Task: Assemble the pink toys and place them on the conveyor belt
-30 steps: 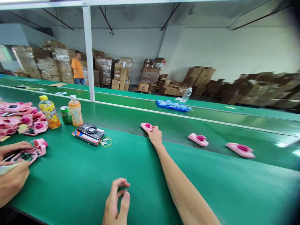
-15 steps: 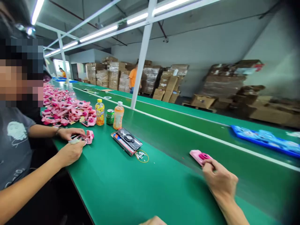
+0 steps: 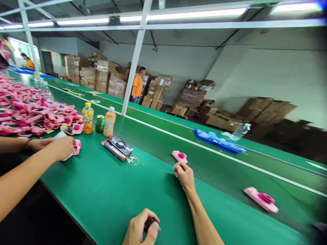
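A pink camera-shaped piece (image 3: 180,156) with a darker pink ring lies on the green belt, just beyond the fingertips of my right hand (image 3: 185,175). The fingers of that hand are curled together, with nothing visible in them. Low in the view, my left hand (image 3: 143,227) hovers over the green table (image 3: 107,190), its thumb and fingers loosely curved and apart, holding nothing. A second pink piece (image 3: 262,199) lies farther right on the belt.
At left, a co-worker's hands (image 3: 61,148) hold a pink piece beside a large pink pile (image 3: 33,109). Bottles (image 3: 88,118), a green can (image 3: 100,123) and a boxed item (image 3: 117,147) stand or lie ahead. A blue tray (image 3: 218,141) sits across the belt.
My right hand has let go of the pink piece, which now lies on the belt. The view has turned right, bringing a second pink piece and more of my left hand into sight.
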Tool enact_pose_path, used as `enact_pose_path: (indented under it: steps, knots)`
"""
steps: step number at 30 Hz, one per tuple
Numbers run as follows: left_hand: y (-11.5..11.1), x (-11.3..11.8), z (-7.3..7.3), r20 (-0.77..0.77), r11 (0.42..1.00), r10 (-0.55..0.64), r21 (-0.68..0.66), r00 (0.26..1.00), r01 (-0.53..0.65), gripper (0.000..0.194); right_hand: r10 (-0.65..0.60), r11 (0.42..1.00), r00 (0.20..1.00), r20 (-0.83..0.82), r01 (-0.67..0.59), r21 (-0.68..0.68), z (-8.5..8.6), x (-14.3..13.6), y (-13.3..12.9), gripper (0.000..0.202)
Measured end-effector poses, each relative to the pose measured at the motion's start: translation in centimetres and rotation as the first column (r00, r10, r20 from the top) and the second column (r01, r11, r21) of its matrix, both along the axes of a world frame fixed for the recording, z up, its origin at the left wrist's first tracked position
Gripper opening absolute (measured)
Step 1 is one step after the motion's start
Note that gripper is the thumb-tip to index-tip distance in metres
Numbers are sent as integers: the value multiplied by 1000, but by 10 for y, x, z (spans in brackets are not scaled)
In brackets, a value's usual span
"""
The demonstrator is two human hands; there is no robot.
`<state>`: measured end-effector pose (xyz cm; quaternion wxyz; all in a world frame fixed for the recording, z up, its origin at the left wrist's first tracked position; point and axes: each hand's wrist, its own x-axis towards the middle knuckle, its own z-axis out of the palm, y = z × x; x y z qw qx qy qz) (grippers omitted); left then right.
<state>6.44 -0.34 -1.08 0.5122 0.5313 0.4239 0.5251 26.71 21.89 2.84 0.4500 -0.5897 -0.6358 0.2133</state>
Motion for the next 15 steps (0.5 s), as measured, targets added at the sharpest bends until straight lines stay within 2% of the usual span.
enact_pose_path:
  steps: [5,8,10,11,14,15]
  knots:
    - [3,3,-12,-25,999,-45,-2,999,45,49,-13,998,994,-105,6,-70,5,-1,-7,29]
    - [10,-17,-8,-65,997,-72,11,995,73,41,-9,996,989,-147,-4,-88,15,-6,-13,25]
    - [19,-53,4,-131,996,-44,69,990,54,32,-10,996,986,-164,-4,-89,20,-7,-13,24]
    - [24,-79,12,-167,995,10,103,986,8,28,-10,996,986,-168,-5,-89,21,-7,-11,23]
    - [33,-170,45,-232,968,215,183,949,-174,30,14,990,986,-167,-37,-133,15,-2,1,19]
    - [34,-201,57,-245,952,265,218,933,-213,37,14,989,985,-171,-39,-143,11,0,6,18]
